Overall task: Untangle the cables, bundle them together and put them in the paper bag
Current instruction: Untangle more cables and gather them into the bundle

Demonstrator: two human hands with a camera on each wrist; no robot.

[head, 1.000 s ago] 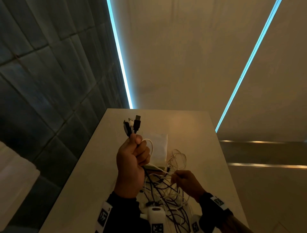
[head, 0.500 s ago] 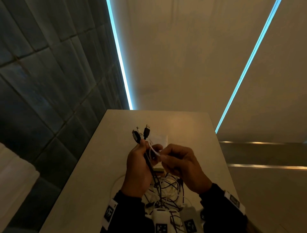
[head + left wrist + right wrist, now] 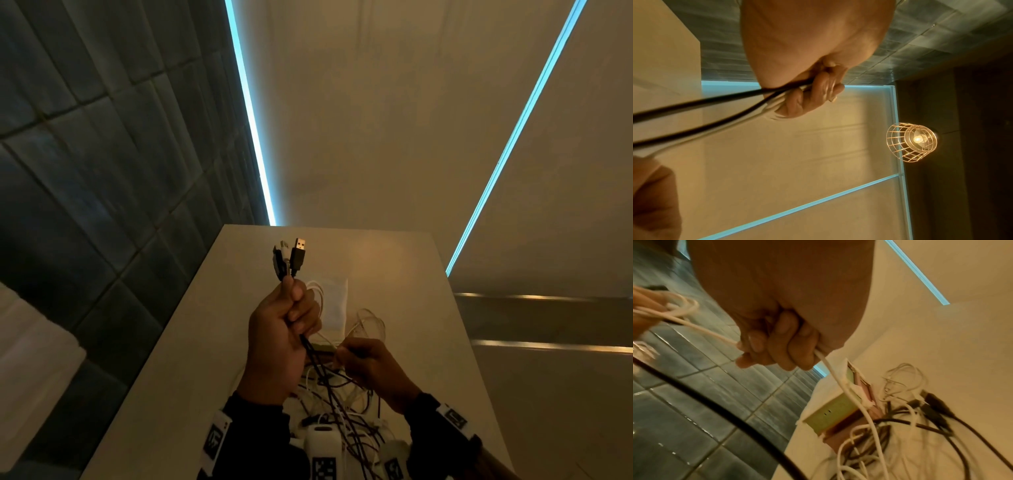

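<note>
Head view: my left hand (image 3: 281, 335) grips the gathered USB plug ends (image 3: 289, 260); my right hand (image 3: 370, 370) pinches a white cable (image 3: 849, 394) above the worktop tangle (image 3: 342, 411). Untangling; next, draw it free.

Two hands (image 3: 277, 342), one paper bag (image 3: 334, 305), one box (image 3: 833, 412), cables uncountable.

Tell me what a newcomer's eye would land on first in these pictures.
First, the left hand raised above the table, gripping a bunch of cables whose USB plugs stick up from the fist. Next, the right hand, lower and to the right, closed round a white cable that runs down into the tangle of black and white cables on the table. Behind, two bright blue light strips cut across the beige surface.
</note>
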